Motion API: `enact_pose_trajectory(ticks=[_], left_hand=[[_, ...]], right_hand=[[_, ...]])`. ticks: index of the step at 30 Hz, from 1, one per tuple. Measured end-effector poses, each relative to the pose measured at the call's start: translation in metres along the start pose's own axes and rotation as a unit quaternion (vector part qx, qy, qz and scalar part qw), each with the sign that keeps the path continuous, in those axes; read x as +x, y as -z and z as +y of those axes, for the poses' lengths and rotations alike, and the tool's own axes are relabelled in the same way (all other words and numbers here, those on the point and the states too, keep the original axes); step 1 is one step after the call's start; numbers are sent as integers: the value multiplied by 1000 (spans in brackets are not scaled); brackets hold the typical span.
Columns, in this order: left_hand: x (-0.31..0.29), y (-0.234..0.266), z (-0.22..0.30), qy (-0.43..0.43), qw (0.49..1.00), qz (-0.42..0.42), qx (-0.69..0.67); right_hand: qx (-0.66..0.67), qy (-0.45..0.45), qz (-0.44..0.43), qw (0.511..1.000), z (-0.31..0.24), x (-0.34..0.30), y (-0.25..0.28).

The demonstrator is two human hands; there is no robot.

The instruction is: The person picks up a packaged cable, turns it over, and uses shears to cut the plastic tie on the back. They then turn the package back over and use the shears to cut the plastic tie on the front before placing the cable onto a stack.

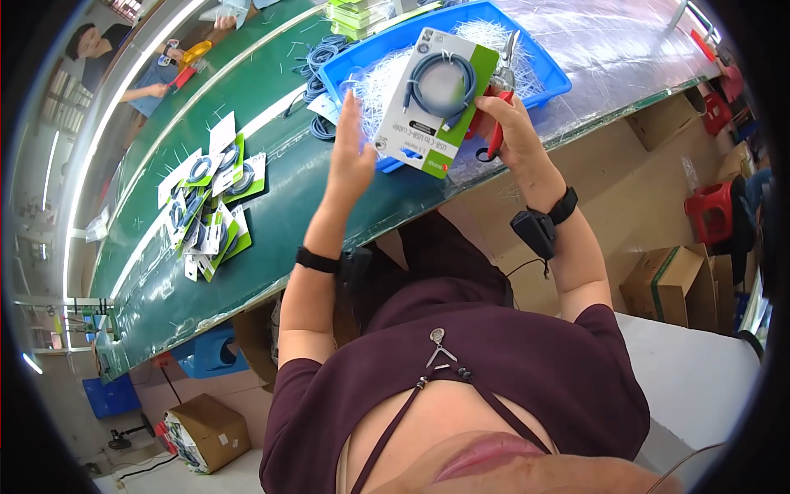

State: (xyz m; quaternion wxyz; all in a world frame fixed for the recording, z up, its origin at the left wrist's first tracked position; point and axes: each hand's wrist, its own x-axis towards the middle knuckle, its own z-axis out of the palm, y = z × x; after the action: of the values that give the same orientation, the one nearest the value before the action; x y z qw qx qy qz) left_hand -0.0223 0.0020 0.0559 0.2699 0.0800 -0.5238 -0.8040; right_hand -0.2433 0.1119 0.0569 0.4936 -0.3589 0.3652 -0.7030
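Observation:
A white and green card with a coiled blue-grey cable tied to it (438, 100) is held up over the table, tilted. My right hand (517, 130) grips the card's right edge between thumb and fingers. In the same hand is a pair of red-handled cutters (495, 142), its metal jaws pointing up and away beside the card. My left hand (352, 152) is raised at the card's left side, fingers stretched upward and holding nothing that I can see. Beneath the card, a blue tray (561, 84) holds many thin white plastic strips (380, 92).
A pile of carded cables (207, 206) lies left on the green table (271, 222). Loose coiled cables (314, 72) and stacked green cards (355, 18) are beyond the tray's left side. Across the table, a person (103, 45) works. A red stool (709, 210) and cardboard box (668, 284) stand right.

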Motion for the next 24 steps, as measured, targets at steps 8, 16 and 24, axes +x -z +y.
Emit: enact_pose_trajectory(ticks=[8,16,24], left_hand=[[-15,-14,-24,-12,991,13,-134],[-18,-28,-21,-99,992,56,-57],[-19,-37,-30,-144,985,82,48]], right_hand=[[-129,-9,-8,992,-1,-19,-18],[-707,198,79,674,-30,-48,-47],[-743,224,105,623,-22,-45,-52]])
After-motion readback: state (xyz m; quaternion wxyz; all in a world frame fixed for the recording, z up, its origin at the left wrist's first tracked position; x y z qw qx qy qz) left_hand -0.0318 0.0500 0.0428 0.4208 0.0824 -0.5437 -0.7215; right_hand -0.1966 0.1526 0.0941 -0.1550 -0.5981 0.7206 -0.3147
